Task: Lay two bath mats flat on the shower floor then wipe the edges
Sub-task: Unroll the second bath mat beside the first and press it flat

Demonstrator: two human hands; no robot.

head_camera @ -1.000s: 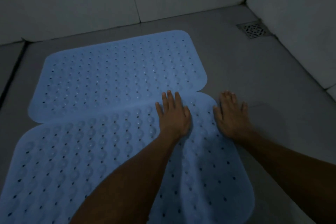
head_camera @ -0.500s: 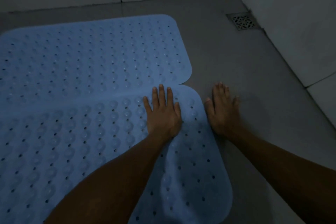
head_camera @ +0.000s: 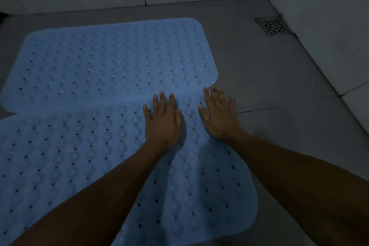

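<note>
Two light blue rubber bath mats with holes and bumps lie side by side on the grey shower floor (head_camera: 269, 90). The far mat (head_camera: 103, 66) lies flat. The near mat (head_camera: 65, 156) overlaps its front edge slightly and shows a raised ripple between my forearms. My left hand (head_camera: 162, 121) presses palm down on the near mat close to its far right corner, fingers spread. My right hand (head_camera: 218, 116) lies flat, fingers apart, on that mat's right edge, partly on the floor. Neither hand holds anything.
White tiled walls (head_camera: 319, 26) close the shower at the back and right. A square metal floor drain (head_camera: 273, 26) sits in the far right corner. Bare grey floor runs between the mats and the right wall.
The view has shifted, so the far mat's left end shows again. My right hand has moved left from the bare floor onto the near mat's right edge. My left hand keeps pressing the same spot.
</note>
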